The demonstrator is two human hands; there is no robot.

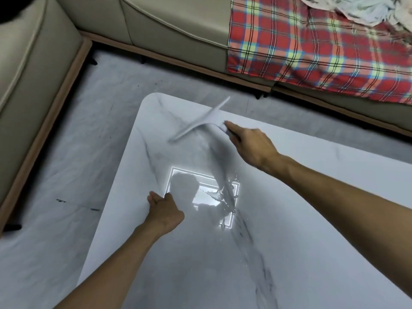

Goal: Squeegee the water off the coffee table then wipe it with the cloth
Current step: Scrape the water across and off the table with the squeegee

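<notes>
The white marble coffee table fills the lower right of the head view. My right hand grips the handle of a white squeegee, whose blurred blade sits near the table's far left corner. A small splash of water lies in the middle of the table, by the bright reflection of a ceiling light. My left hand rests on the table's left edge with fingers curled over it. No cloth shows on the table.
A beige sofa wraps around the far and left sides. A red plaid blanket hangs over it at the right, with a pale crumpled fabric on top. Grey marble floor lies left of the table.
</notes>
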